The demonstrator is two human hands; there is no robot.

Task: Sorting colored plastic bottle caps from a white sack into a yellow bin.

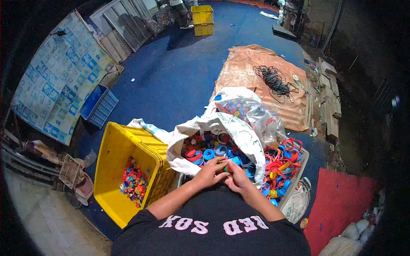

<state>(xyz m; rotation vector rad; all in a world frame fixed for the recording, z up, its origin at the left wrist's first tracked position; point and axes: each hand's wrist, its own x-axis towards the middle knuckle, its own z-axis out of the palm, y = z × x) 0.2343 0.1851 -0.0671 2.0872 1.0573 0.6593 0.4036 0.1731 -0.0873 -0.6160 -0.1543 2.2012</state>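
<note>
My left hand (209, 172) and my right hand (238, 177) meet at the near rim of an open white woven sack (246, 132). Between their fingertips is a small plastic cap (227, 168) showing green and red; the fingers hide most of it, so whether it is one piece or two is unclear. Inside the sack are mixed plastic caps (209, 154), mostly blue and red. On my left, a yellow plastic crate (109, 179) tilts towards me, with a heap of small colourful caps (134, 182) inside. To my right, a pale plastic basket (299, 169) holds red plastic rings (277, 163) and blue caps.
Beyond the sack lies a clear plastic bag (264, 120) with caps. Black cord (275, 80) rests on an orange tarpaulin (237, 70). A blue crate (101, 105) stands left, stacked yellow crates (203, 20) far ahead near a person (181, 12). Red matting (336, 195) lies right.
</note>
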